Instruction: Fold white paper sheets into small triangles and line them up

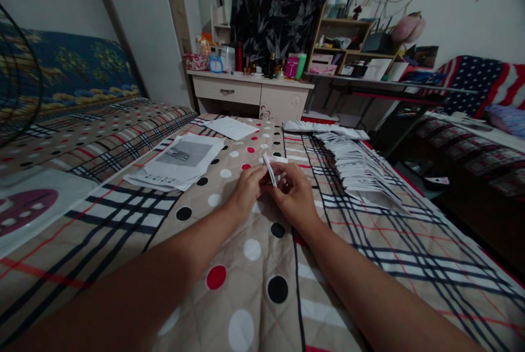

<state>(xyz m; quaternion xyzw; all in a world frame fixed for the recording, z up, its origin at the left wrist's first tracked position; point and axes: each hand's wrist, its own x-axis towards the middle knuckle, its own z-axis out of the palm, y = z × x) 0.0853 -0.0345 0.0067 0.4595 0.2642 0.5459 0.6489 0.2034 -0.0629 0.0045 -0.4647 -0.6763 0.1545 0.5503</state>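
A small white folded paper piece (270, 169) stands on edge between both hands, just above the quilt. My left hand (246, 189) pinches its near left side with closed fingers. My right hand (294, 194) grips it from the right, fingers curled round it. Both hands hover over the dotted and plaid quilt (254, 286) near its middle. To the right of my right hand a long overlapping row of similar white folded pieces (361, 171) runs away toward the bed's far end.
A stack of printed sheets (180, 162) lies left of the hands, and a single white sheet (232, 128) farther back. A cream dresser (250, 92) with bottles and a blue clock stands beyond the bed, with a wooden shelf (344, 40) and a desk at the right.
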